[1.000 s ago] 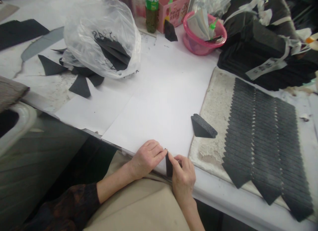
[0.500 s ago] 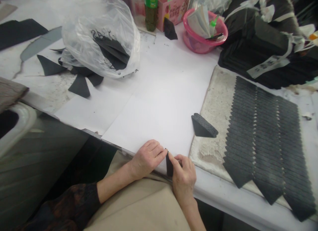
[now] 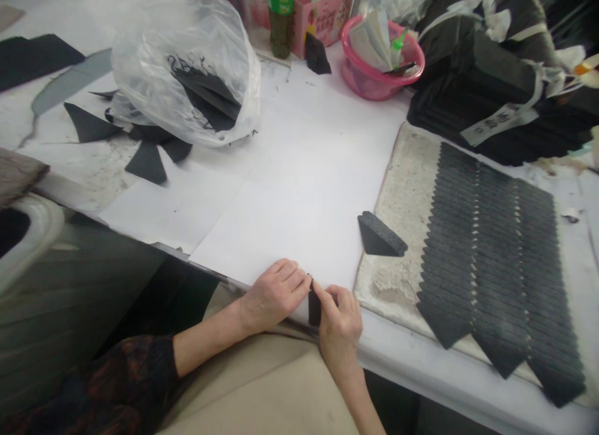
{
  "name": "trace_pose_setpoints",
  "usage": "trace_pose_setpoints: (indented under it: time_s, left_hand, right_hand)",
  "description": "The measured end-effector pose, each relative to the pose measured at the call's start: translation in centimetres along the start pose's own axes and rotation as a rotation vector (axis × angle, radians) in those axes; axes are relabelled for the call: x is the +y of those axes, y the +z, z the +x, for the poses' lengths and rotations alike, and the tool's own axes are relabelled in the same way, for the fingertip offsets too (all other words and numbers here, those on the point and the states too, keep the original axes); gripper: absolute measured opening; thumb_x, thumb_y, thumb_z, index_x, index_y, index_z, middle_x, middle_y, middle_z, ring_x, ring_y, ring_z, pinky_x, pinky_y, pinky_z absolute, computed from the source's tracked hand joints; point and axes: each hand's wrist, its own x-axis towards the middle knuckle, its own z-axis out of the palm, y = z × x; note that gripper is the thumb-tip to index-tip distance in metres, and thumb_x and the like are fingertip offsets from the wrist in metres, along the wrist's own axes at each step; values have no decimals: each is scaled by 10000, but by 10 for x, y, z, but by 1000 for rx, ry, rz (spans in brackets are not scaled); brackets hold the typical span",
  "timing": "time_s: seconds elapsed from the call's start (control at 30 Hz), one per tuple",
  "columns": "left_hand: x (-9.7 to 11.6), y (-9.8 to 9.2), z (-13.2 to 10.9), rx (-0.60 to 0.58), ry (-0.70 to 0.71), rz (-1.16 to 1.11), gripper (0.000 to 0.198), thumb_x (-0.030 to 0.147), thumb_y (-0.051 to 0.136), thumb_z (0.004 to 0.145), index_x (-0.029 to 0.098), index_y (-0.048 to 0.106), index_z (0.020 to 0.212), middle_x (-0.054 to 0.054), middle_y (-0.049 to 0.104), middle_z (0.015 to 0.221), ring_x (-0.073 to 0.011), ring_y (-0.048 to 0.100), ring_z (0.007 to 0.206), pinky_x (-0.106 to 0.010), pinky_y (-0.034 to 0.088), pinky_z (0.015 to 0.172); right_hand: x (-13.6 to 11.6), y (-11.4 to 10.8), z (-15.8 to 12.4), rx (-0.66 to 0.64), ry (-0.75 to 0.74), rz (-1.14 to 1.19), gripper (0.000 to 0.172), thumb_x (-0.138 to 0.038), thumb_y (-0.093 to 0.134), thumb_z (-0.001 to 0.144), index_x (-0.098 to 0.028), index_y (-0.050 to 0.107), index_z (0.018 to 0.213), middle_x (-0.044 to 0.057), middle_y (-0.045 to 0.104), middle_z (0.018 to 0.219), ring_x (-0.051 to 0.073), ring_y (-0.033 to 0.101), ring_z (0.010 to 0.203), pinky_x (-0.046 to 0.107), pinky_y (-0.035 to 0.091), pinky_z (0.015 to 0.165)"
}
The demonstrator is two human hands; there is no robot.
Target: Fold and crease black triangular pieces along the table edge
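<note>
At the table's front edge, my left hand (image 3: 276, 294) and my right hand (image 3: 340, 319) meet over a small black piece of material (image 3: 314, 307). Both sets of fingers are closed on its top end, thumbs and fingertips nearly touching; part of the piece is hidden behind the right fingers. White paper (image 3: 299, 204) lies under and beyond my hands. Just to the right, another black piece with a rough grey band (image 3: 382, 235) rests partly on a pale board (image 3: 397, 273). Overlapping rows of black pieces with zigzag edges (image 3: 496, 254) cover most of that board.
A clear plastic bag (image 3: 187, 67) with black pieces stands at the back left, loose black scraps (image 3: 147, 162) beside it. Behind are a green-labelled bottle (image 3: 281, 23), a pink box (image 3: 322, 17) and a pink basin (image 3: 374, 88). Black bundled stacks (image 3: 472, 79) fill the back right.
The whole view has shifted slightly, so everything sits a little further left. Both hands stay on the black piece, with only a small shift of the fingers.
</note>
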Motion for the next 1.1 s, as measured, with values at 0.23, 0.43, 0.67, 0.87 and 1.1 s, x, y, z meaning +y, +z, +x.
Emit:
trace_pose_setpoints:
  time_s: [0.23, 0.43, 0.67, 0.87, 1.1]
  left_hand:
    - [-33, -7, 0, -13, 117, 65, 194, 79, 506, 934, 51, 601, 1101, -162, 609, 1144, -283, 538, 1136, -428, 508, 955]
    - [-32, -7, 0, -19, 176, 73, 211, 53, 526, 916, 27, 605, 1110, -161, 626, 1159, -272, 564, 1121, -407, 518, 952]
    - [-27, -11, -2, -53, 152, 109, 275, 54, 519, 919, 39, 581, 1186, -164, 606, 1230, -282, 542, 1185, -419, 483, 997]
    - [-24, -11, -7, -101, 132, 136, 330, 78, 492, 936, 38, 544, 1259, -169, 565, 1302, -284, 505, 1233, -422, 451, 1031]
    - [-20, -12, -7, -142, 124, 196, 357, 76, 433, 947, 30, 521, 1290, -174, 552, 1313, -288, 491, 1240, -430, 434, 1032]
  right_hand:
    - [-18, 19, 26, 0, 30, -58, 272, -168, 482, 971, -269, 670, 1139, 49, 583, 888, 172, 501, 790, 315, 355, 702]
    - [-17, 15, 26, -5, 27, -59, 257, -177, 505, 966, -275, 657, 1148, 41, 604, 898, 169, 524, 791, 311, 368, 714]
    - [-7, 2, 13, 73, -19, -17, 225, -180, 490, 978, -246, 678, 1083, 43, 643, 925, 166, 546, 828, 309, 402, 765]
    - [2, 5, 2, 40, -19, 39, 266, -131, 497, 965, -236, 646, 1159, 49, 604, 931, 164, 507, 839, 296, 427, 763]
    - [2, 4, 1, 21, -54, 45, 281, -131, 474, 971, -215, 625, 1192, 63, 601, 949, 180, 495, 850, 313, 432, 770]
